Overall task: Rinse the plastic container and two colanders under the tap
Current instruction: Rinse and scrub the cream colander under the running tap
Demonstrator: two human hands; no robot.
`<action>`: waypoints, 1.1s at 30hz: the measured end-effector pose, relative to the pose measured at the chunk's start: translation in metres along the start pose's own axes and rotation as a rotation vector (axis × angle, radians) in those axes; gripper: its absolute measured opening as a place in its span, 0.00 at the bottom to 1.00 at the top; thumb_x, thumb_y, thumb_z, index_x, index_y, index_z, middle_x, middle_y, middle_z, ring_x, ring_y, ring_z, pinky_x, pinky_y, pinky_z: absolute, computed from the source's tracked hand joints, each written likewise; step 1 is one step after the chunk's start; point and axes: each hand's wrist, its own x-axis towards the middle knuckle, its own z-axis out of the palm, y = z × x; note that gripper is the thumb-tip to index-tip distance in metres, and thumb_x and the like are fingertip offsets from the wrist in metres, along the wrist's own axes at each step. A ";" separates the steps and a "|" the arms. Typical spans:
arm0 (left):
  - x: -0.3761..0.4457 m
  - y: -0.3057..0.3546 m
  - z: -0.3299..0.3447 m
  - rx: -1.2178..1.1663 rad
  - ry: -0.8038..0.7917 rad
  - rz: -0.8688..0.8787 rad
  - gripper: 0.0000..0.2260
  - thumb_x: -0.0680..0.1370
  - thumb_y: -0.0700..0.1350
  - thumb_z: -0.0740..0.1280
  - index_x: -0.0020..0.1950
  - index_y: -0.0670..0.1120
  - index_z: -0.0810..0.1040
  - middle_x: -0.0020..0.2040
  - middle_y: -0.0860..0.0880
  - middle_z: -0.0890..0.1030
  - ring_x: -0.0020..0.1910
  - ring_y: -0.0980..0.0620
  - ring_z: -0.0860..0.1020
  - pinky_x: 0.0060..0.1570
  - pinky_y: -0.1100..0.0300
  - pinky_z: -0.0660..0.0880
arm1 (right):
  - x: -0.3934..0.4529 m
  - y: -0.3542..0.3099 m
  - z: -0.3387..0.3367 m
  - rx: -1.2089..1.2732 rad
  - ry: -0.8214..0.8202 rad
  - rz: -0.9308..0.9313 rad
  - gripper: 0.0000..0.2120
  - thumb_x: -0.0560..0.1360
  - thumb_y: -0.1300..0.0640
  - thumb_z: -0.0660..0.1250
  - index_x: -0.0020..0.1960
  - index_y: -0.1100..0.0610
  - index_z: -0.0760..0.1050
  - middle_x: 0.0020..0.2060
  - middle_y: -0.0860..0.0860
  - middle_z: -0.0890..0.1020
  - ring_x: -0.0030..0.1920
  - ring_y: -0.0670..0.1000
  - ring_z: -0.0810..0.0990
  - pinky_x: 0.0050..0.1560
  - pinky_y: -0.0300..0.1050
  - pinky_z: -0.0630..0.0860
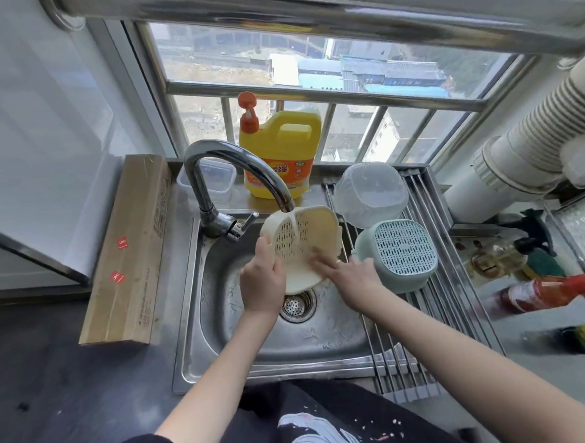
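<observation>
Two colanders, one clear container. Cream colander is tilted under the tap over the sink, water running onto its slotted base. Left hand grips its left rim; right hand has fingers flat on its lower right side. Green colander sits upside down on the rack at the sink's right edge, just beside the right hand. Clear container is inverted behind it. One yellow soap jug stands behind the tap. Bare basin toward the near edge.
</observation>
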 end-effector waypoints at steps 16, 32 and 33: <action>-0.004 0.005 -0.002 -0.039 0.111 -0.018 0.04 0.74 0.33 0.67 0.43 0.36 0.72 0.27 0.39 0.75 0.25 0.39 0.74 0.28 0.60 0.60 | -0.011 -0.066 0.002 0.380 -0.193 0.081 0.34 0.76 0.60 0.58 0.77 0.60 0.46 0.77 0.55 0.47 0.59 0.61 0.76 0.54 0.53 0.75; 0.001 -0.022 0.013 -0.784 -0.378 -0.731 0.05 0.80 0.38 0.62 0.54 0.40 0.73 0.50 0.38 0.80 0.41 0.45 0.83 0.37 0.60 0.82 | -0.015 -0.010 -0.018 0.114 0.219 0.036 0.26 0.76 0.69 0.60 0.73 0.60 0.62 0.77 0.57 0.49 0.74 0.64 0.55 0.72 0.53 0.59; 0.001 -0.023 0.015 -0.810 -0.379 -0.766 0.05 0.80 0.37 0.62 0.55 0.40 0.73 0.50 0.38 0.80 0.41 0.45 0.83 0.37 0.60 0.82 | -0.016 -0.012 -0.017 0.081 0.200 0.058 0.28 0.76 0.67 0.60 0.75 0.59 0.59 0.77 0.56 0.45 0.75 0.64 0.51 0.74 0.55 0.50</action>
